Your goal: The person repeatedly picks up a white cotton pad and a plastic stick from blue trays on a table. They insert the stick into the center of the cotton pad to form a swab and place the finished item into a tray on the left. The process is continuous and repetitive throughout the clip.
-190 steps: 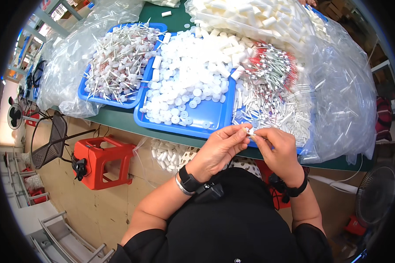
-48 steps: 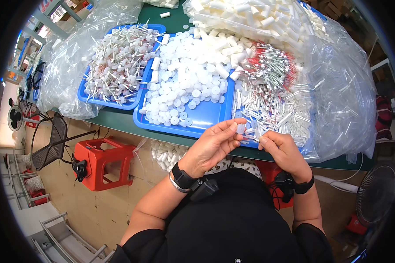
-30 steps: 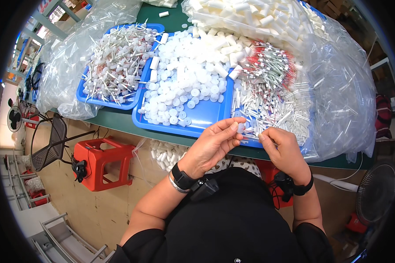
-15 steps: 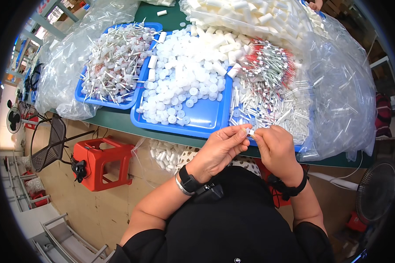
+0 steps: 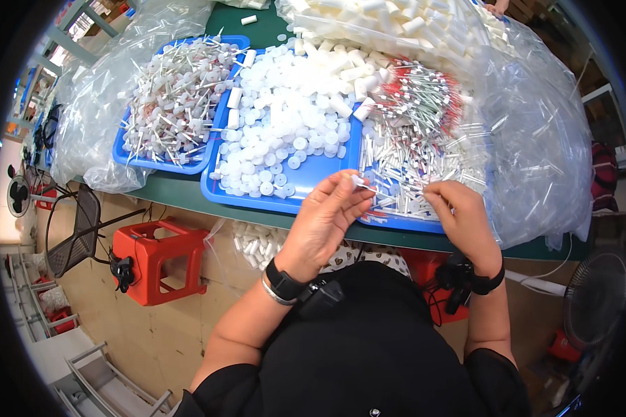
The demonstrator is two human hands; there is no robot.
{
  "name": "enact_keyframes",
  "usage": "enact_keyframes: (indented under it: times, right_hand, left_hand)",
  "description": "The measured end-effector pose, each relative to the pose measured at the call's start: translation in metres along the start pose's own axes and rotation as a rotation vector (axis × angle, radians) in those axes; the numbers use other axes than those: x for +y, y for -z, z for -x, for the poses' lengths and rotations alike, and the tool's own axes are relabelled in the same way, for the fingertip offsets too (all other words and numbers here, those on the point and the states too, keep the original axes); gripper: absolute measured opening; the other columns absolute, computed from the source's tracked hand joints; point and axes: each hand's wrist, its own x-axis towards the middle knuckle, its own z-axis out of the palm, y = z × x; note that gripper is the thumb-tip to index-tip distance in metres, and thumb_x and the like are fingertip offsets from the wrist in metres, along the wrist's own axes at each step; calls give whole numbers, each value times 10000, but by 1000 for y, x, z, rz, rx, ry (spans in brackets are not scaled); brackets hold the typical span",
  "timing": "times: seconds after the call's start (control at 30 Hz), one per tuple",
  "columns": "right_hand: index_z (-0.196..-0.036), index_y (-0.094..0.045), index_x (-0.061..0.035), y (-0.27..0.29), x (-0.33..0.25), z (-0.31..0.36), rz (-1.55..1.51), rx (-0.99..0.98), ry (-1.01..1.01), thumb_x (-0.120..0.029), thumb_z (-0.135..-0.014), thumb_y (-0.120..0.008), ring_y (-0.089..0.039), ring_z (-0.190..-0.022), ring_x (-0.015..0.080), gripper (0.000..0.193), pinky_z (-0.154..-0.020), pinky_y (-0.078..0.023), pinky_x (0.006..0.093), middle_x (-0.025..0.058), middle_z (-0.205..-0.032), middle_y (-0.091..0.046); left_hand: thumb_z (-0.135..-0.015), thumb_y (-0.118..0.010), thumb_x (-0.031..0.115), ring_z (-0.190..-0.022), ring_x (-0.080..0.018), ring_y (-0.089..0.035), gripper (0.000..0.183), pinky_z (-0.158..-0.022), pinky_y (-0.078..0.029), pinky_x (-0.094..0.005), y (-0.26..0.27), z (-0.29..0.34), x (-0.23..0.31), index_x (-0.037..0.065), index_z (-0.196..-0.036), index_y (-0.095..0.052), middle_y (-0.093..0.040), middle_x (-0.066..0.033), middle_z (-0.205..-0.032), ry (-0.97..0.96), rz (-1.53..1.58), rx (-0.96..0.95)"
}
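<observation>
My left hand (image 5: pixel 330 219) is raised over the front edge of the middle blue tray (image 5: pixel 325 182). Between its thumb and fingertips is a small white plastic disc (image 5: pixel 357 181) with a thin wire-like stem pointing right. My right hand (image 5: pixel 464 219) is lowered at the pile of thin white sticks (image 5: pixel 403 170) in the right-hand blue tray (image 5: pixel 414 224). Its thumb and index fingertip come together among the sticks; what they pinch, if anything, is too small to make out. Translucent white discs (image 5: pixel 285 132) fill much of the middle tray.
At the left, another blue tray (image 5: pixel 118 147) holds white discs with stems. Red-wired parts (image 5: pixel 424 94) lie heaped behind the sticks. White foam cylinders (image 5: pixel 396 31) are piled at the back, and clear plastic bags (image 5: pixel 528 153) flank the trays. A red stool (image 5: pixel 153 260) stands left.
The hands were together over the tray's front edge and have parted. My left hand has moved left and up with the disc; my right has gone to the sticks.
</observation>
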Motion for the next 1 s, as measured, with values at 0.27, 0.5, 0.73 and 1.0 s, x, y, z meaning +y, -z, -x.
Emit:
enact_keyframes:
  times: [0.27, 0.5, 0.73, 1.0]
  right_hand:
    - [-774, -618, -13, -9, 10, 7, 363, -71, 115, -16, -779, -627, -604, -772, 321, 10, -701, -483, 431, 133, -778, -592]
    - [-750, -618, -22, -9, 22, 9, 499, -143, 156, -30, -768, -634, -595, -746, 319, 25, -690, -480, 424, 118, -714, -567]
    - [-849, -661, -13, -1, -4, 5, 35, -94, 10, -63, -819, -677, -639, -725, 326, 61, -672, -508, 389, 130, -812, -665]
    - [-879, -659, -5, -3, -16, 4, -18, -57, 92, -46, -816, -688, -650, -738, 307, 81, -683, -512, 379, 127, -826, -672]
  left_hand:
    - [-991, -579, 242, -1057, -237, -643, 318, -915, -553, -327, 0, 1, 0, 32, -1227, -544, -630, -136, -1114, 25, -31, 31]
    - [-995, -572, 226, -1068, -250, -650, 339, -913, -557, -329, -6, 3, -4, 14, -1257, -541, -644, -139, -1094, 58, -71, 27]
    - [-994, -572, 200, -1073, -243, -651, 314, -913, -555, -325, -10, 3, -9, 11, -1244, -553, -648, -140, -1111, 70, -64, 17]
    - [-990, -581, 194, -1070, -233, -652, 296, -913, -552, -316, -12, 2, -12, 9, -1219, -561, -648, -137, -1110, 57, -63, 18]
